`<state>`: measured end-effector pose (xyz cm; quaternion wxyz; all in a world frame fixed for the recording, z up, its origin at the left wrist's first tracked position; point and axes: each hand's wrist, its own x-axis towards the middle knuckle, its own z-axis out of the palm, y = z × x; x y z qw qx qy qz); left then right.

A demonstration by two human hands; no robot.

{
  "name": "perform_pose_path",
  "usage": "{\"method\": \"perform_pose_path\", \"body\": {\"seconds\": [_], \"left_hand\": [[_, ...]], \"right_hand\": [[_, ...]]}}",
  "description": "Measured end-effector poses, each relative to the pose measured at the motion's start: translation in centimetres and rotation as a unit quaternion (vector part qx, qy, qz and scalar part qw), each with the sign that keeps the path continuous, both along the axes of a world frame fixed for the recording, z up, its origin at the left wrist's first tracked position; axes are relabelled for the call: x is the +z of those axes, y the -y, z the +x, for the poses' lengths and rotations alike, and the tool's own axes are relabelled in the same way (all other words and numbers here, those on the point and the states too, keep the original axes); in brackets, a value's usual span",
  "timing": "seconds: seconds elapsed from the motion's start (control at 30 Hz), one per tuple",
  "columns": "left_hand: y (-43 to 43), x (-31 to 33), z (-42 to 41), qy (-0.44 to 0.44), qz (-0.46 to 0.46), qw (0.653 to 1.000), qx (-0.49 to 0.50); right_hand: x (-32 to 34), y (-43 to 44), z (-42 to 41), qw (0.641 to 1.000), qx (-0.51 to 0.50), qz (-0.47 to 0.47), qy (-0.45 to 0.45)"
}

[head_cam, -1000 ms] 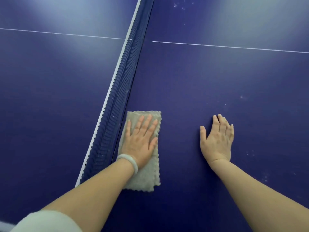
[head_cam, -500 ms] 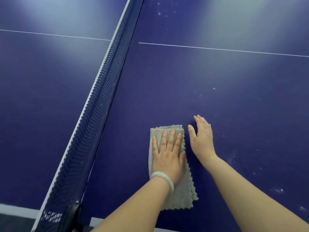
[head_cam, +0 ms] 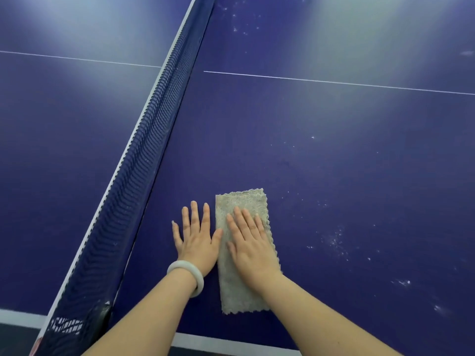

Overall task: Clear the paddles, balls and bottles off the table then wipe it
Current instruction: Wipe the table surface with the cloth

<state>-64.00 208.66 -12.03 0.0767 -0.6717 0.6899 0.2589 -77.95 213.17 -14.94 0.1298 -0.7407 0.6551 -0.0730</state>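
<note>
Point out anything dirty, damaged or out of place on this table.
White specks dot the blue table right of the cloth, with more far up beside the net. They look like unwiped dust. Nothing else stands out.

Two forearms come in from the near edge, both bare all the way up to the fingertips. The left hand (head_cam: 196, 240) has short nails trimmed close to the fingertips; whether they carry polish is too small to tell. On the left wrist sits a single bangle (head_cam: 189, 276): a thick, closed ring, round in section, smooth and glossy, milky white with a faint grey-green tint and a soft highlight along its far curve. It fits loosely, and its right side lies nearer than its left. The right hand (head_cam: 250, 242) shows the same short nails.
</note>
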Motion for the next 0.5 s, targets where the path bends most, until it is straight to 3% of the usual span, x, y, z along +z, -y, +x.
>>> {"method": "perform_pose_path", "body": {"seconds": [0.07,0.23,0.33,0.4,0.5], "left_hand": [[0.2,-0.2,0.3,0.001,0.005,1.0,-0.008],[0.3,0.0,0.4,0.015,0.021,0.999,-0.027],[0.4,0.2,0.3,0.028,0.032,0.999,-0.033],[0.4,0.3,0.2,0.035,0.038,0.998,-0.037],[0.4,0.2,0.2,0.036,0.045,0.998,-0.038]], "right_hand": [[-0.6,0.3,-2.2,0.999,0.012,-0.009,-0.033],[-0.7,0.4,-11.0,0.977,-0.198,0.032,-0.077],[0.0,-2.8,-9.3,0.954,-0.286,0.04,-0.082],[0.0,-2.9,-6.3,0.952,-0.29,0.041,-0.088],[0.3,0.7,-4.3,0.978,-0.189,0.048,-0.07]]}}
